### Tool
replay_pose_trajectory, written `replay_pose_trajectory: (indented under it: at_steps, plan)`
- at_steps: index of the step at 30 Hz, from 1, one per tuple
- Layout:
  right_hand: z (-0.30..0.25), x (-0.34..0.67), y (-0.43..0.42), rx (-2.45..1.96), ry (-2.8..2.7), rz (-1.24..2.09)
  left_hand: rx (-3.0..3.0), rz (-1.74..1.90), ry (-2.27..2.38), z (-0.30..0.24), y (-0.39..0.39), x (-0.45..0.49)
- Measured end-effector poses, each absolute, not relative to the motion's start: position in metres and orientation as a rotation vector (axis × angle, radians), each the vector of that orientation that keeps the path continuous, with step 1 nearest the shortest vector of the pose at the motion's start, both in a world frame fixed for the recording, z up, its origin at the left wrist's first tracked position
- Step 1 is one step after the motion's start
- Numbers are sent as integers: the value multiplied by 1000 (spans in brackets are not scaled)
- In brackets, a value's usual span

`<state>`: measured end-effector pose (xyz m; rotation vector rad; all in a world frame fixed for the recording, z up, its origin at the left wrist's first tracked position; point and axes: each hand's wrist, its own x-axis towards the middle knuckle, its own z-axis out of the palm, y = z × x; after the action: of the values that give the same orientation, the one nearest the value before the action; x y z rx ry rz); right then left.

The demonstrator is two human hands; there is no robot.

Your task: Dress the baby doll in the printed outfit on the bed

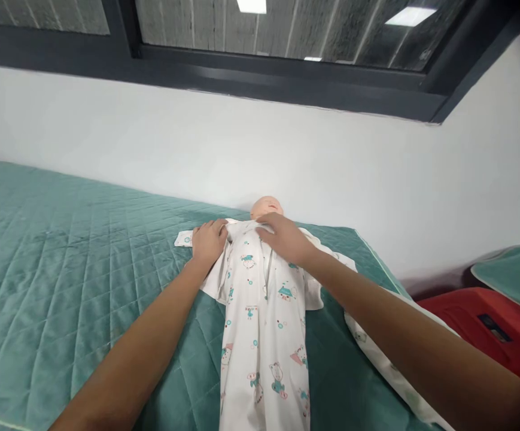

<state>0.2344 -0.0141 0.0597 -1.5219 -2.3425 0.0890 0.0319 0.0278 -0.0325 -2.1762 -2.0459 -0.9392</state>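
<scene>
A baby doll (266, 207) lies on its back on a green quilted bed (62, 257), head toward the wall. It wears a white printed sleepsuit (264, 317) with small animal pictures. My left hand (209, 239) is closed on the fabric at the doll's shoulder, by the spread sleeve. My right hand (282, 237) lies flat on the doll's upper chest just below the chin, fingers stretched out over the cloth.
A white wall and a dark window frame (286, 78) rise behind the bed. Another white printed cloth (389, 365) lies under my right forearm at the bed's right edge. A red case (479, 329) and a green cushion (515, 281) sit to the right.
</scene>
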Motion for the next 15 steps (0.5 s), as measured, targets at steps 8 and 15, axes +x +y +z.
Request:
replay_pose_trajectory:
  at_steps: [8,15]
  plan:
    - [50,142,39,-1625,-2862,-94,-2222,-709,-2133,-26,33,29]
    - [45,145,65,-1561,-3041,79,-2219,-700,-2133,-28,43,31]
